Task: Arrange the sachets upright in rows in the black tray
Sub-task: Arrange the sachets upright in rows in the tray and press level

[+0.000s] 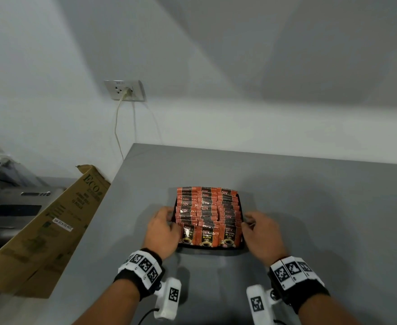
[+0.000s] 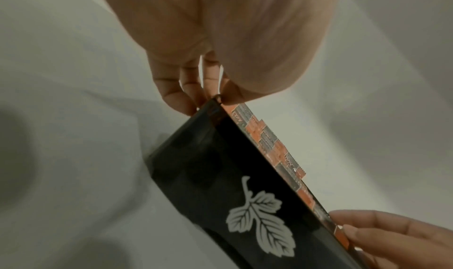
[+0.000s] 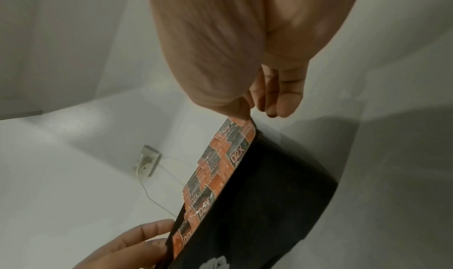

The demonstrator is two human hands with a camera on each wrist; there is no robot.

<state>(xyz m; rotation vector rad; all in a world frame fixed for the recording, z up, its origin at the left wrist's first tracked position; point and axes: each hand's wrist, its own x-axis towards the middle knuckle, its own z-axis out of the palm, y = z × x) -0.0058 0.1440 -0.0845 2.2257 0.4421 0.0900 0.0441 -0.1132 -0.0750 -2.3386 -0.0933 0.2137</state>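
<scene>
A black tray (image 1: pixel 210 249) sits on the grey table, packed with orange-and-black sachets (image 1: pixel 206 212) standing upright in three rows. My left hand (image 1: pixel 169 216) holds the tray's left side and my right hand (image 1: pixel 247 221) holds its right side. In the left wrist view the fingers (image 2: pixel 176 96) lie on the outside of the tray wall (image 2: pixel 220 166), which bears a white leaf print (image 2: pixel 259 222), and the thumb comes over the rim by the sachet tops (image 2: pixel 277 149). In the right wrist view the thumb and fingers (image 3: pixel 284 102) pinch the tray's rim (image 3: pixel 269 195).
The grey table (image 1: pixel 310 207) has its left edge close to the tray. A brown cardboard box (image 1: pixel 52 231) leans off that edge over a grey appliance (image 1: pixel 17 207). A wall socket (image 1: pixel 124 90) with a hanging cable is behind.
</scene>
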